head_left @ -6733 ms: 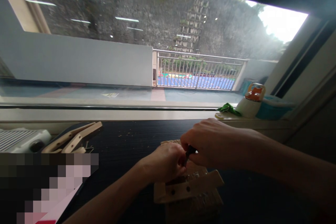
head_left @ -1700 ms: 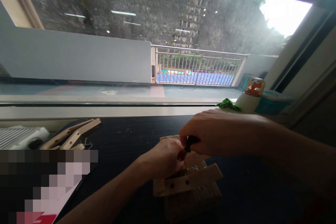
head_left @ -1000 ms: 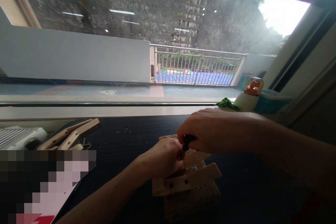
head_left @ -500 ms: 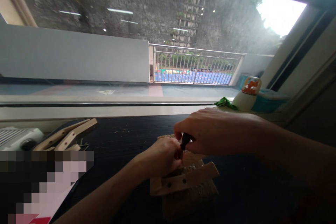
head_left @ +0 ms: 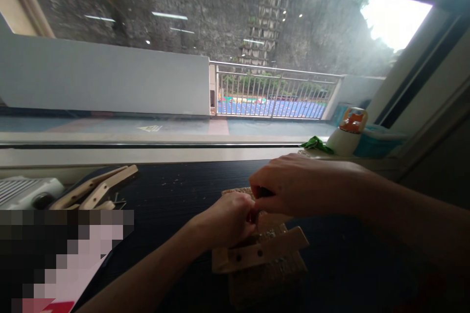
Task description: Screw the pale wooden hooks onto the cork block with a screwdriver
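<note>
Head view | dark handle (head_left: 265, 191) is gripped in the curled right hand (head_left: 293, 183) | left hand (head_left: 233, 216) is curled closed beside it, its hold hidden | holed wooden strip (head_left: 271, 249) is laid across the brown block (head_left: 268, 287), seen below both hands, on the black table (head_left: 161, 220)

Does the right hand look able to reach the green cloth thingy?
Probably yes: the green cloth lies on the window ledge just beyond the right hand, nothing seen between them, though that hand is closed around a dark object.
</note>
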`<state>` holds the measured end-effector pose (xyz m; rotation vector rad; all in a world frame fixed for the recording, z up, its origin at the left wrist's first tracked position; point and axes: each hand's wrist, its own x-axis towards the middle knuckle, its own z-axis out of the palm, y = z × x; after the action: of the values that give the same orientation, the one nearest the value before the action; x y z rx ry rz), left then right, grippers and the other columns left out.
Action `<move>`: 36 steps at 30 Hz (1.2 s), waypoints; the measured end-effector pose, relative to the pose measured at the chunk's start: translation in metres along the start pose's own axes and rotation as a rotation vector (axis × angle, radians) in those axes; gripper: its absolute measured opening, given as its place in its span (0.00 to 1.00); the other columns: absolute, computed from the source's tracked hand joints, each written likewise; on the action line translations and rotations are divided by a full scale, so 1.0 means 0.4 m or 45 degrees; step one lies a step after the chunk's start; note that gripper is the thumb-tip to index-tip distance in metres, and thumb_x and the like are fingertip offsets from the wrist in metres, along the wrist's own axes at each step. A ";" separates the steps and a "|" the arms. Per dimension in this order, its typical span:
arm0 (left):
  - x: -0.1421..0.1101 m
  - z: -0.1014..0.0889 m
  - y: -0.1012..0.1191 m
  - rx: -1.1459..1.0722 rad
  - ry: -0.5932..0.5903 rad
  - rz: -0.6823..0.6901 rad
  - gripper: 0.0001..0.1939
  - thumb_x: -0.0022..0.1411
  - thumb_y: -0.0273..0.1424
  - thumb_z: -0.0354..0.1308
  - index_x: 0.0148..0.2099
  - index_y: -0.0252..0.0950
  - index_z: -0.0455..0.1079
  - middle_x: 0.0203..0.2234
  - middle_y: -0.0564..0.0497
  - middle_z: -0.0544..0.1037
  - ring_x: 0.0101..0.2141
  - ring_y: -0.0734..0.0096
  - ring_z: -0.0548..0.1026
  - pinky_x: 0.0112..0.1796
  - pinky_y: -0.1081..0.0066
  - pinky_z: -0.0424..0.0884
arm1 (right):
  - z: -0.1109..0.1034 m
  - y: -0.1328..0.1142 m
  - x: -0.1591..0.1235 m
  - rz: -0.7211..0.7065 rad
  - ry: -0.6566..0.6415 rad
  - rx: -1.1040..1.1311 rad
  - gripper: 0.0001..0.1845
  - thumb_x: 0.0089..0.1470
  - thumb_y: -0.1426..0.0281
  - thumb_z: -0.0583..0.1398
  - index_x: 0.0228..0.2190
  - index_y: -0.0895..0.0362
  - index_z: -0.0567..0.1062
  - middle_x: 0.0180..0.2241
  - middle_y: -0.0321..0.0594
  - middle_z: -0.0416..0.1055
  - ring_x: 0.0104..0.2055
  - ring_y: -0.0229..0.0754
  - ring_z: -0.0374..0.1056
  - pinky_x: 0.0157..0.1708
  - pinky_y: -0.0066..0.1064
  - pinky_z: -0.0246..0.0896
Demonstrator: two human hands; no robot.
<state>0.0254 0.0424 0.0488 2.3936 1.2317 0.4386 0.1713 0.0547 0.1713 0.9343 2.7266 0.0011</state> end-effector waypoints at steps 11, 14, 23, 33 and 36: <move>-0.004 -0.005 0.011 -0.005 -0.066 -0.043 0.07 0.54 0.24 0.54 0.27 0.33 0.72 0.21 0.54 0.74 0.24 0.75 0.67 0.26 0.77 0.60 | -0.011 -0.020 0.000 -0.071 -0.065 -0.009 0.10 0.50 0.71 0.55 0.25 0.56 0.76 0.22 0.36 0.71 0.21 0.35 0.59 0.20 0.28 0.46; -0.002 -0.006 0.009 -0.044 -0.040 -0.037 0.06 0.53 0.24 0.54 0.28 0.34 0.72 0.24 0.53 0.75 0.26 0.73 0.69 0.27 0.76 0.62 | 0.000 -0.009 0.001 -0.009 -0.023 0.006 0.16 0.53 0.63 0.52 0.25 0.56 0.76 0.22 0.37 0.71 0.21 0.36 0.59 0.20 0.28 0.45; 0.000 -0.004 0.004 -0.018 -0.024 -0.078 0.06 0.53 0.26 0.54 0.27 0.33 0.72 0.22 0.53 0.74 0.24 0.74 0.68 0.26 0.76 0.60 | -0.019 -0.007 -0.003 -0.101 -0.014 0.025 0.11 0.46 0.73 0.57 0.32 0.52 0.78 0.26 0.37 0.73 0.27 0.38 0.64 0.24 0.28 0.48; 0.005 0.005 -0.002 -0.009 -0.002 -0.033 0.06 0.52 0.23 0.54 0.31 0.34 0.72 0.20 0.54 0.72 0.23 0.74 0.67 0.26 0.76 0.60 | -0.007 -0.016 0.004 0.084 -0.007 -0.042 0.16 0.54 0.61 0.53 0.27 0.57 0.76 0.24 0.39 0.70 0.23 0.37 0.59 0.21 0.28 0.45; 0.004 0.003 -0.001 -0.012 -0.012 -0.022 0.06 0.52 0.23 0.54 0.28 0.33 0.72 0.22 0.54 0.73 0.24 0.74 0.67 0.27 0.76 0.61 | -0.008 -0.013 0.004 0.052 0.000 -0.066 0.14 0.52 0.62 0.55 0.29 0.55 0.77 0.25 0.39 0.71 0.25 0.38 0.61 0.22 0.29 0.46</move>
<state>0.0264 0.0436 0.0478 2.3723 1.2425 0.4261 0.1662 0.0520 0.1737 0.9750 2.6934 0.0785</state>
